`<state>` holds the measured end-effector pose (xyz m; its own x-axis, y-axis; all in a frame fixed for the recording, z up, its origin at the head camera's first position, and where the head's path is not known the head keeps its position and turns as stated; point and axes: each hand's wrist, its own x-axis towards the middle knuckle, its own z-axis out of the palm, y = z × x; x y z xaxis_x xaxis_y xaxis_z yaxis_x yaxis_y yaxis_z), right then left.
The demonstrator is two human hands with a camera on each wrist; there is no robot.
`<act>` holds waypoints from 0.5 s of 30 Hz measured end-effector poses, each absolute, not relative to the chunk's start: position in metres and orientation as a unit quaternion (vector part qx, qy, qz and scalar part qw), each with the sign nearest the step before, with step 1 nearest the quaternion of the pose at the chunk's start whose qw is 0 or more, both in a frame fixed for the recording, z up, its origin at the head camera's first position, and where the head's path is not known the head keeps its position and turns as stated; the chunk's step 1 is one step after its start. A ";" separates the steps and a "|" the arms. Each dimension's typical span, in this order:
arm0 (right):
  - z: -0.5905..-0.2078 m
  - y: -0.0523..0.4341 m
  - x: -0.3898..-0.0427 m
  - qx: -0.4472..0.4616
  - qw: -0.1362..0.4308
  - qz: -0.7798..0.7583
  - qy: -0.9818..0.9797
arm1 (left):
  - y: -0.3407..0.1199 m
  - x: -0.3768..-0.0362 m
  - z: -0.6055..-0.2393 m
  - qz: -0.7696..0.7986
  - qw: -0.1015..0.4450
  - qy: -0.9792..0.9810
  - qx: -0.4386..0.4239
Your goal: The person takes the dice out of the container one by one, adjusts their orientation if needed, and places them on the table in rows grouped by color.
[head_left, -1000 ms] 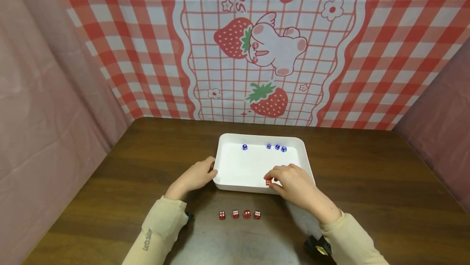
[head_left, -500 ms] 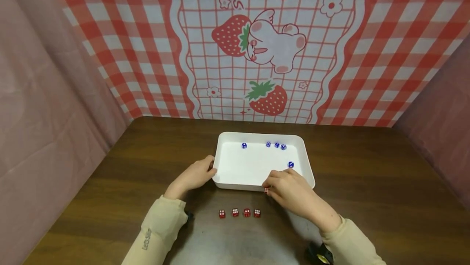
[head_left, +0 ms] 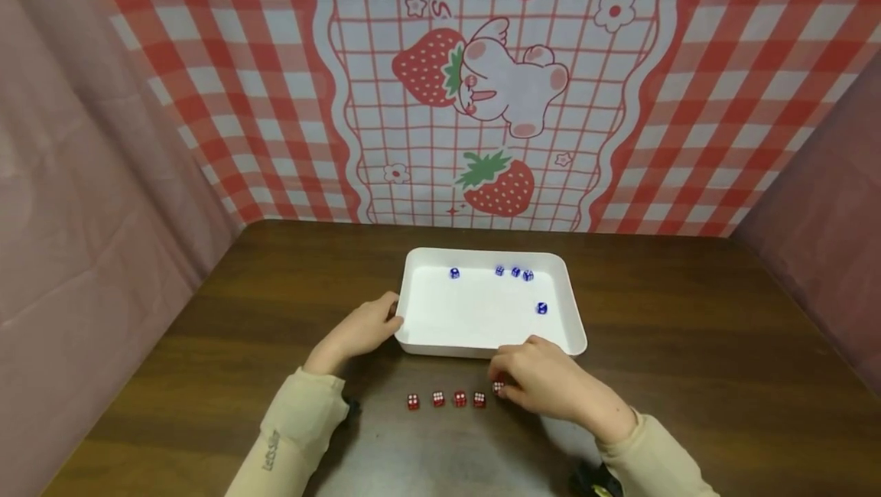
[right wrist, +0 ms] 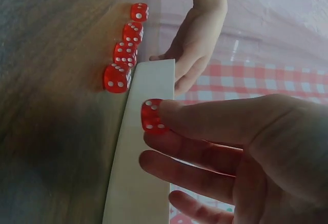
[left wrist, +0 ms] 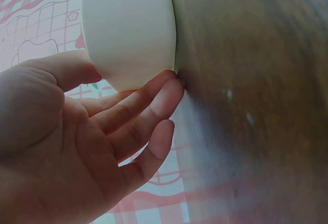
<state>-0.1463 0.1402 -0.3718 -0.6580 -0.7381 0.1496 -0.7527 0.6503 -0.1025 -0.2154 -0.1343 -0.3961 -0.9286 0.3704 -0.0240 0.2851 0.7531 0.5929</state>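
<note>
My right hand [head_left: 544, 378] pinches a red die [right wrist: 152, 116] with white pips between thumb and fingers. It holds the die in front of the white tray [head_left: 578, 332], just right of a row of several red dice on the table; the row's nearest die [head_left: 479, 400] is close by. At the tray's left end, my left hand [head_left: 365, 329] grips its side. In the left wrist view the thumb lies near the rim and the fingertips [left wrist: 171, 88] reach the wall's lower edge by the table. Several blue dice lie inside the tray, one blue die [head_left: 541, 308] toward its right.
The brown wooden table [head_left: 688, 344] extends to both sides. A red checked cloth [head_left: 275, 84] with strawberry prints hangs behind it. Pink curtains [head_left: 82, 199] hang at the sides. A dark wrist device [head_left: 593, 478] sits under the right sleeve.
My right hand has moved from over the tray's front wall toward me, carrying the red die beside the row. A blue die it hid now shows. The left hand stays at the tray.
</note>
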 end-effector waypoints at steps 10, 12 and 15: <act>-0.379 0.137 -0.146 0.409 0.004 0.079 -0.909 | -0.134 -0.216 -0.395 0.301 0.070 0.935 0.174; -0.381 0.137 -0.146 0.408 -0.005 0.080 -0.909 | -0.134 -0.217 -0.396 0.299 0.072 0.935 0.174; -0.384 0.136 -0.146 0.409 -0.015 0.080 -0.909 | -0.135 -0.218 -0.397 0.300 0.075 0.935 0.174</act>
<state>-0.1461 0.1364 -0.3836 -0.6655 -0.7455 0.0372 -0.7406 0.6532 -0.1579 -0.2176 -0.1347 -0.3973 -0.9283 0.3701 -0.0349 0.2805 0.7590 0.5875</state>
